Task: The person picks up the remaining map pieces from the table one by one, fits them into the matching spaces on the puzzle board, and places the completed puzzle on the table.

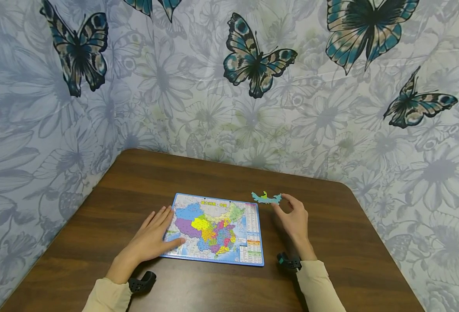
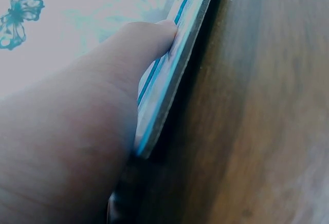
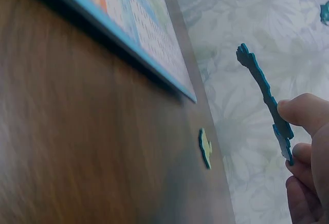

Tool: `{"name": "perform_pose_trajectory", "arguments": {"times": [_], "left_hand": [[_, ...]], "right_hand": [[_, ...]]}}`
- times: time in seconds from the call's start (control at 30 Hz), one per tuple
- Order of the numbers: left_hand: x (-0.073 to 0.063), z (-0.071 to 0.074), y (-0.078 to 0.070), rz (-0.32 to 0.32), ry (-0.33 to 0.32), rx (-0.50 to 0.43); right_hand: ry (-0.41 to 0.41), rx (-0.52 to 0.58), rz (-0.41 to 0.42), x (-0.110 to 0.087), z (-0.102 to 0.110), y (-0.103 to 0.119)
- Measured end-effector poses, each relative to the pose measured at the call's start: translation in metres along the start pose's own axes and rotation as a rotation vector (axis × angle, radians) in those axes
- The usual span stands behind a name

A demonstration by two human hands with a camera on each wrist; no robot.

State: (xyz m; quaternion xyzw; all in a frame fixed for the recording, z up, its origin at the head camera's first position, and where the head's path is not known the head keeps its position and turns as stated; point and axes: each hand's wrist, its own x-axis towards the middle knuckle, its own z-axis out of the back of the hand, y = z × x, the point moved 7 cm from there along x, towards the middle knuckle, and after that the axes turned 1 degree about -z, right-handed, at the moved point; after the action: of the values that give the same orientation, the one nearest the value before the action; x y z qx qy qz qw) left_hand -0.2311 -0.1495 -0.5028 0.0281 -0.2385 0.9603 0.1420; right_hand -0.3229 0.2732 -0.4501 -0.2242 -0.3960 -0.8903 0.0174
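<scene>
A China map puzzle board [image 1: 210,255] with a blue border lies on the table, its middle filled with many-coloured regions. My left hand [image 1: 153,236] rests on the board's left edge, fingers straight and thumb over the lower left corner; the left wrist view shows the thumb [image 2: 149,39] on the board's face. Just past the board's upper right corner, my right hand [image 1: 293,216] pinches a long light-blue puzzle piece [image 1: 266,199] between thumb and fingers. That piece [image 3: 263,88] is edge-on and raised in the right wrist view. A small yellow-green puzzle piece [image 3: 205,148] lies on the table beyond.
The brown wooden table [image 1: 143,173] reaches back to a wall [image 1: 198,108] covered in pale flowers and teal butterflies. Dark bands sit on both wrists, the left band [image 1: 142,282] near the table's front and the right band [image 1: 289,261] right of the board.
</scene>
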Motion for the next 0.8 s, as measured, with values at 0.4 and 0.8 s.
{"name": "perform_pose_trajectory", "arguments": {"times": [0.4, 0.8], "left_hand": [[-0.001, 0.000, 0.000, -0.004, -0.003, -0.004], [-0.001, -0.001, 0.001, -0.009, -0.009, 0.010]], "right_hand": [[0.030, 0.044, 0.078, -0.012, -0.019, 0.021], [0.033, 0.055, 0.182, -0.022, -0.032, 0.043]]}}
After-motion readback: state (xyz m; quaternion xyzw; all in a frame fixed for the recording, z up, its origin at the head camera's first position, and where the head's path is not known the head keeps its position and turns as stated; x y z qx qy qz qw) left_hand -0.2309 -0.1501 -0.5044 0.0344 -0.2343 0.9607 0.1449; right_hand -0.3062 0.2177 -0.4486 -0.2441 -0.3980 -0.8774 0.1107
